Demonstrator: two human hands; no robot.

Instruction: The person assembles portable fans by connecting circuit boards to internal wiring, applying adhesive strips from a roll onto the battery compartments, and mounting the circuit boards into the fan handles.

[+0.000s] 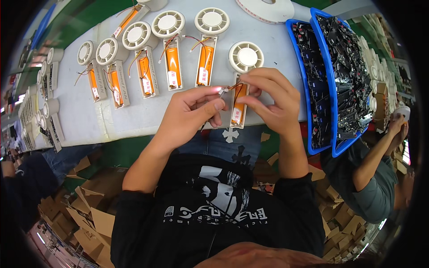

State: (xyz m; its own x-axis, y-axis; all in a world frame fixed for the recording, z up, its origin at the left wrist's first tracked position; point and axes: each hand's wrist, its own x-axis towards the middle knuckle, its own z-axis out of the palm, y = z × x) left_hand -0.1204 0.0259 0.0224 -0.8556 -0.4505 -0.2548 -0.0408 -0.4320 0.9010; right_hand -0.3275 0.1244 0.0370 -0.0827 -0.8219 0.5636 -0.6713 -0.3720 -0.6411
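My left hand [196,105] is closed in a pinch on a small white connector [223,90] with thin wires. A dark, narrow piece below its fingers is too small to name. My right hand [273,98] bends over the wires [237,85], its index fingertip at them and its thumb over the orange battery [240,102]. Both hands are over a white handheld fan [246,56] whose round head points away from me. Its handle lies uncovered, the battery inside, near the table's front edge.
Several similar fans [168,24] with uncovered handles lie to the left. Blue trays [334,96] of small black parts stand at the right, near a white tape roll [268,10]. Cardboard boxes [96,214] lie below the table [178,111]. A co-worker's arm [373,156] is at the far right.
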